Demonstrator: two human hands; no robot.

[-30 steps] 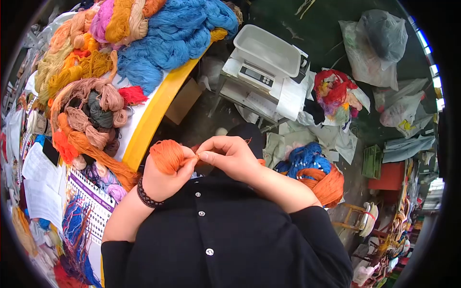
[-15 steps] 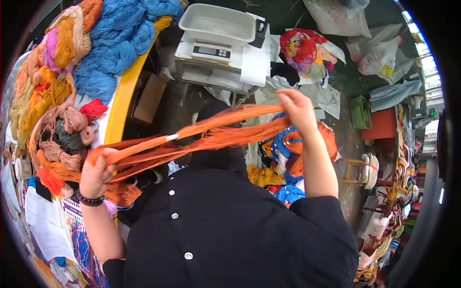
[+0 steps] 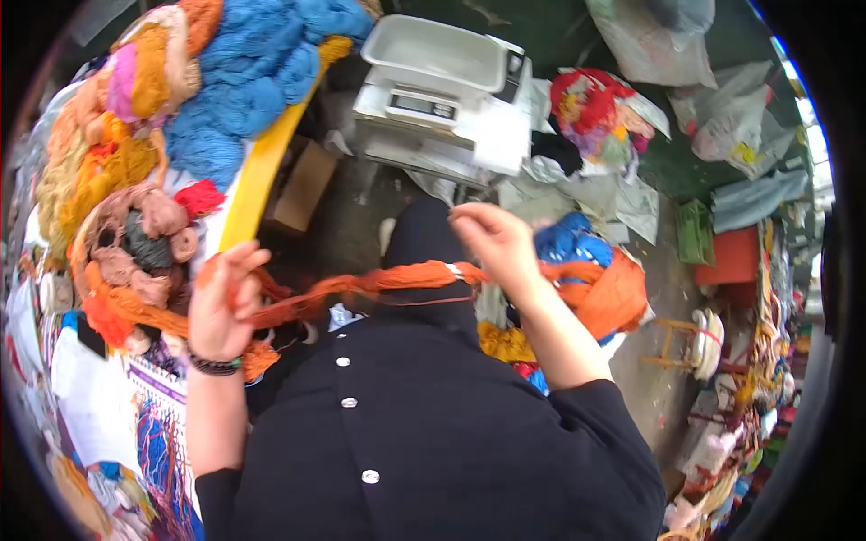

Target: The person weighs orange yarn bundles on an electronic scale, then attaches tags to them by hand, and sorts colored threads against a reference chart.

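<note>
Between my hands stretches an orange yarn skein (image 3: 388,279), drawn into a narrow, partly twisted bundle with a white band near its right end. My left hand (image 3: 223,305) is inside the left end of the loop, its fingers bent around the strands and slightly blurred. At the other end my right hand (image 3: 498,248) has its fingers pressed together, with the yarn meeting the palm side; the exact grip is hidden. One loose strand sags below the bundle, in front of my black shirt (image 3: 433,406).
Left, a yellow-edged table (image 3: 262,171) bears blue yarn (image 3: 230,99) and a pinkish-brown skein (image 3: 162,216). A scale with a white tray (image 3: 433,54) stands ahead. Orange yarn (image 3: 609,293) lies right of my right hand, a wooden stool (image 3: 672,343) farther right.
My hands have come closer together, the right one moving left and down. The wide-open skein has narrowed into a bundle, and its white band has shifted from the left part to beside my right hand.
</note>
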